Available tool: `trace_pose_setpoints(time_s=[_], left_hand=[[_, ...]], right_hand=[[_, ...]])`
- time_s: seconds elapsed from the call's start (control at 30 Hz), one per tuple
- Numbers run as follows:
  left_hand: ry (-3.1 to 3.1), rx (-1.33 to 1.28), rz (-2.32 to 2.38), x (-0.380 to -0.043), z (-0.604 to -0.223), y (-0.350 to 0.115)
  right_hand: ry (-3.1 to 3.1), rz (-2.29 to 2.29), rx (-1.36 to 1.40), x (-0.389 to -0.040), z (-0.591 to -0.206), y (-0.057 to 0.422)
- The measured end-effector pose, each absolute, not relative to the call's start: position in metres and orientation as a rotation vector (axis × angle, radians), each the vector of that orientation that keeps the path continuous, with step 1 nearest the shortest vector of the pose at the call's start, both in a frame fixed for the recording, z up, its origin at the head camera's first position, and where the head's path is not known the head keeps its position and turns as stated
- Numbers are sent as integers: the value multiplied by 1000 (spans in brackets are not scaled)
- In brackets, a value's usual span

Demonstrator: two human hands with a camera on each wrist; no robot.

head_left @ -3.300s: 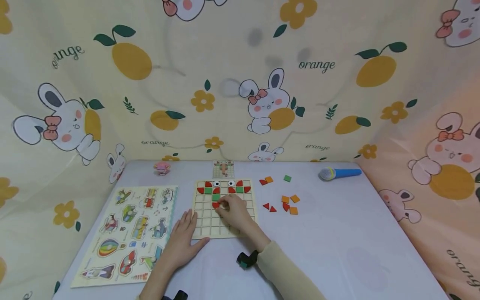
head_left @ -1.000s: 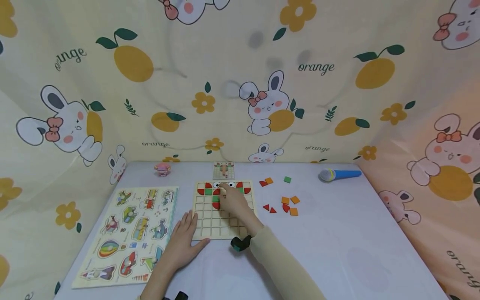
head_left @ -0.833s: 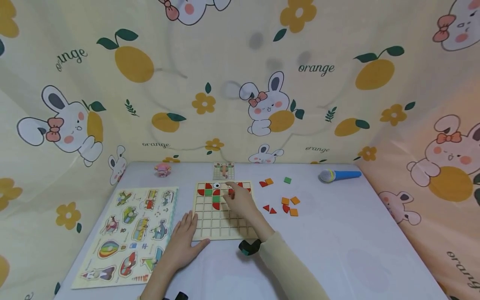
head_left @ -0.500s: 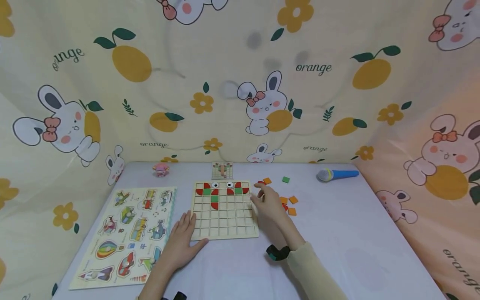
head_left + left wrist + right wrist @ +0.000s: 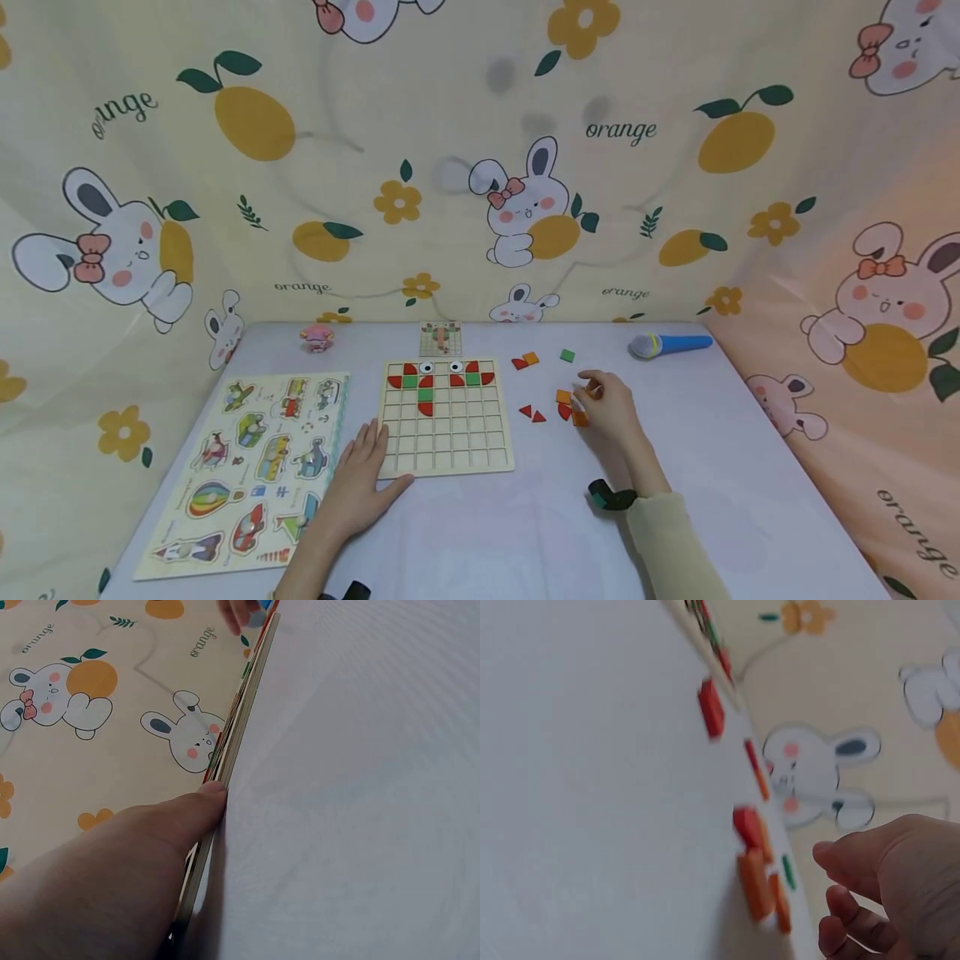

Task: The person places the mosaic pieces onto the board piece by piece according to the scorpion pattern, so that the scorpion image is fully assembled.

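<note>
My left hand [image 5: 363,483] lies with extended fingers at the left edge of the pale grid board [image 5: 450,446]; its thumb [image 5: 199,810] touches the board's side in the left wrist view. Red and green tiles and two round eye pieces fill part of the grid's upper rows. To the right, my right hand [image 5: 617,412] hovers over loose tiles, fingers bent and apart, nothing visible between them. Below it are orange squares [image 5: 563,397] and a red quarter-round tile [image 5: 564,412], partly hidden in the head view. The right wrist view shows the hand [image 5: 907,877] above an orange tile [image 5: 756,885].
Two red triangles [image 5: 527,410], a green square [image 5: 567,355] and a red-orange pair [image 5: 531,358] lie nearby. A pattern card [image 5: 441,339] stands behind the board. A picture puzzle [image 5: 247,467] lies left, a toy microphone [image 5: 671,346] back right, a pink figurine [image 5: 317,337] back left.
My right hand has left the board, after touching around its tiles and eye pieces, and moved right to the loose tiles. The left hand has stayed at the board's edge.
</note>
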State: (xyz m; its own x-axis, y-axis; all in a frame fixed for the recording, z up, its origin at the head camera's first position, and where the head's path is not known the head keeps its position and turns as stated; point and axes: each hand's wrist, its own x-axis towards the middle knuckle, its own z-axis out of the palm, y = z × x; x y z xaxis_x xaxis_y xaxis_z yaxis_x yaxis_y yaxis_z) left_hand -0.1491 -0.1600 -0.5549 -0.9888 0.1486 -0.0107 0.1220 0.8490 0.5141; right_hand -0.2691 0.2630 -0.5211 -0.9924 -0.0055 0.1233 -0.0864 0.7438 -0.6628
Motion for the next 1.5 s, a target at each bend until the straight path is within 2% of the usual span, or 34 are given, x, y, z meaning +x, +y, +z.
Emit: trace_pose_setpoints(time_s=[0.33, 0.53, 0.9, 1.23, 1.5], left_hand=[[2968, 215, 820, -148, -553, -161], [2964, 215, 836, -148, -553, -160], [2968, 214, 817, -149, -557, -161], [2958, 202, 813, -147, -559, -160], [2974, 216, 815, -149, -557, -161]], right_hand=[[-2926, 1165, 0, -311, -528, 272], [-2974, 1049, -7, -335, -532, 268], [-2965, 991, -21, -350, -544, 269], [-2969, 1120, -12, -341, -538, 266], [-2914, 1278, 56, -321, -524, 217]])
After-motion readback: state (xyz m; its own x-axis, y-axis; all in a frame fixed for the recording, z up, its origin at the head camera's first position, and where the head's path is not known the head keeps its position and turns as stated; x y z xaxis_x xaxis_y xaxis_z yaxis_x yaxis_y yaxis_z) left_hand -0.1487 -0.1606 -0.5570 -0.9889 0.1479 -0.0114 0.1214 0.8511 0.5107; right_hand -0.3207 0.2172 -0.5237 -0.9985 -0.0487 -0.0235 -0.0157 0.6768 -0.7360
